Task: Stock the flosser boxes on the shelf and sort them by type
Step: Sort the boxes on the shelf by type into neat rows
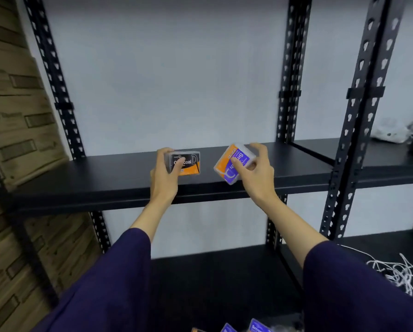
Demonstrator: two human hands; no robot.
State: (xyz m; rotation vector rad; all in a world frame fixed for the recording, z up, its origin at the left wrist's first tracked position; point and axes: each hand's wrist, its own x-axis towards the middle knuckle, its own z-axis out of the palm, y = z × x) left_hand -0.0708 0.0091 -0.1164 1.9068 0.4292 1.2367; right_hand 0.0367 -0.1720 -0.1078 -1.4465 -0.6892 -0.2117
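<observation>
The black charcoal flosser box (185,162) stands on the black shelf board (105,178), the left hand (166,172) gripping its left end. The purple-and-orange flosser box (233,164), tilted just above the board, is pinched by the right hand (258,168). Both look light, rigid, slick plastic; holding across the short edges seems safest. More boxes (258,327) wait below.

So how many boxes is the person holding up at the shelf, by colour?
Black and orange box, in the left hand: 1
Purple and orange box, in the right hand: 1
Total: 2
</observation>
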